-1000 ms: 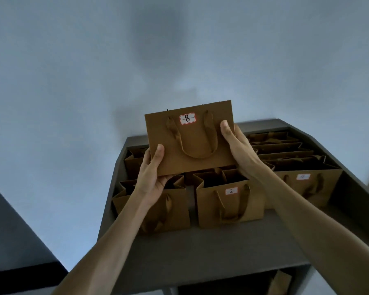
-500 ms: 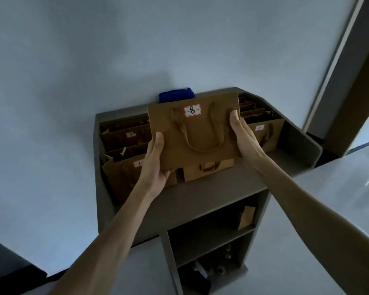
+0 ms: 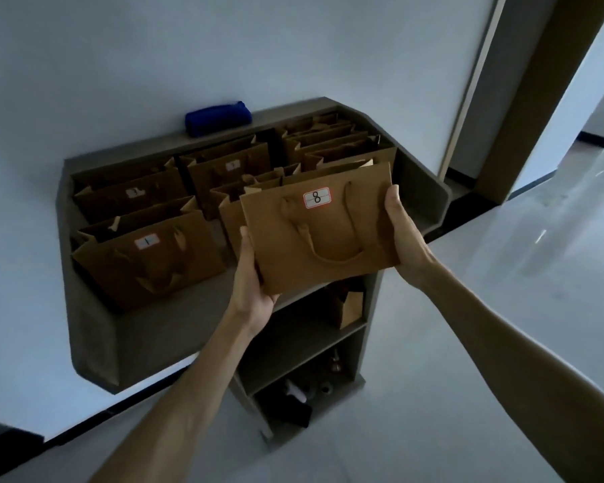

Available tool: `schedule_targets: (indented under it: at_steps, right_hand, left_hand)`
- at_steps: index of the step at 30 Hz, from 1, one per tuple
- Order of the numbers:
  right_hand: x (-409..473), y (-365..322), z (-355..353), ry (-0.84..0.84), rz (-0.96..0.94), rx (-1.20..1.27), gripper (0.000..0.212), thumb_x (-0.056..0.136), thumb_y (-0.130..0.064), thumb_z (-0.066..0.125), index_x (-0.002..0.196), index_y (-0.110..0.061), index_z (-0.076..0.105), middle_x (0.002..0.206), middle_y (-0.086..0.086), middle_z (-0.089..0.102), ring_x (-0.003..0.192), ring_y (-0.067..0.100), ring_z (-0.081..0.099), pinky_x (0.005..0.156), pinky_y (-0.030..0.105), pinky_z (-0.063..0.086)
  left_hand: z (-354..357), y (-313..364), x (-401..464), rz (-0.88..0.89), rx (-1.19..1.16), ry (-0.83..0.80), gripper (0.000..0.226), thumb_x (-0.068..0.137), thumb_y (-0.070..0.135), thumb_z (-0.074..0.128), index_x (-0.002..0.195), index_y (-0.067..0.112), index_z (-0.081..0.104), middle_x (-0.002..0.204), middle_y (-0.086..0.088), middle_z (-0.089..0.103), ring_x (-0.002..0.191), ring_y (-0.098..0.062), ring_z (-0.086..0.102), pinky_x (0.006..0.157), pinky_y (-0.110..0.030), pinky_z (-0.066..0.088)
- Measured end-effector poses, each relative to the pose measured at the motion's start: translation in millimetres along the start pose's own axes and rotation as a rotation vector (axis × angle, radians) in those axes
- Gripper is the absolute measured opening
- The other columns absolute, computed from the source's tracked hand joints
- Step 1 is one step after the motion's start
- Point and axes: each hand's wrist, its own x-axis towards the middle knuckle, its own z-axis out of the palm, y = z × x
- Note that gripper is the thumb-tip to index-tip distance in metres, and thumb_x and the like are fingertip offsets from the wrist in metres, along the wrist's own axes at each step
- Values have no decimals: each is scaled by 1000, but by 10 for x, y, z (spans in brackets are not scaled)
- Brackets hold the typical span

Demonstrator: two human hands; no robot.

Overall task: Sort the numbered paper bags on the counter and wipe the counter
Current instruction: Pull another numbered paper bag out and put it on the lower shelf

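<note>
I hold a flat brown paper bag labelled 8 (image 3: 321, 231) in front of the counter (image 3: 147, 329). My left hand (image 3: 251, 284) grips its lower left corner and my right hand (image 3: 403, 231) grips its right edge. Several brown bags stand on the counter: bag 1 (image 3: 147, 263) at the front left, another labelled bag (image 3: 129, 196) behind it, and one more (image 3: 231, 169) at the middle back. More bags (image 3: 332, 141) are stacked at the back right. A rolled blue cloth (image 3: 218, 118) lies on the counter's back ledge.
Below the counter are open shelves (image 3: 307, 339) with a small brown bag (image 3: 351, 308) and small items at the bottom. A wall stands behind, a door frame (image 3: 475, 85) at the right, pale floor around.
The view has pulled back and tilted down, so the whole counter and its shelves show. Bag 8 has come lower and toward me, still held in both hands.
</note>
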Motion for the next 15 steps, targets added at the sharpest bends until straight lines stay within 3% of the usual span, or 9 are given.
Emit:
schedule_targets:
  at_steps: [2, 5, 8, 12, 15]
  right_hand:
    - [-94, 152, -159, 27, 48, -20, 120, 40, -99, 48, 140, -33, 41, 125, -8, 61, 105, 14, 67, 88, 35, 57]
    - [-226, 433, -385, 60, 124, 0, 91, 65, -84, 41, 138, -31, 43, 127, -4, 62, 102, 16, 68, 87, 35, 58]
    - [-318, 755, -583, 85, 198, -19, 79, 73, -75, 37, 138, -31, 44, 126, -5, 62, 105, 19, 67, 87, 38, 57]
    - [-402, 1132, -745, 63, 251, -59, 84, 60, -89, 44, 129, -40, 48, 118, -14, 66, 104, 17, 68, 79, 36, 59]
    - [-413, 1438, -817, 23, 275, -43, 85, 56, -90, 54, 126, -43, 47, 120, -12, 66, 104, 18, 68, 81, 41, 59]
  left_hand:
    - [105, -239, -51, -56, 41, 13, 41, 98, 59, 29, 134, 46, 43, 127, 9, 63, 114, -15, 63, 96, -45, 50]
    - [183, -633, -115, -140, 100, 3, 33, 101, 54, 25, 125, 52, 47, 124, 12, 65, 112, -12, 63, 93, -36, 51]
    - [175, -1035, -123, -246, 87, 51, 34, 101, 53, 29, 127, 44, 49, 124, 4, 66, 114, -20, 63, 95, -43, 51]
    - [174, -1414, -133, -400, 81, 172, 36, 94, 61, 39, 116, 39, 55, 116, 0, 68, 111, -27, 61, 101, -53, 45]
    - [58, -1693, -107, -429, 131, 164, 61, 78, 71, 48, 130, 39, 48, 126, -4, 63, 113, -31, 61, 92, -56, 50]
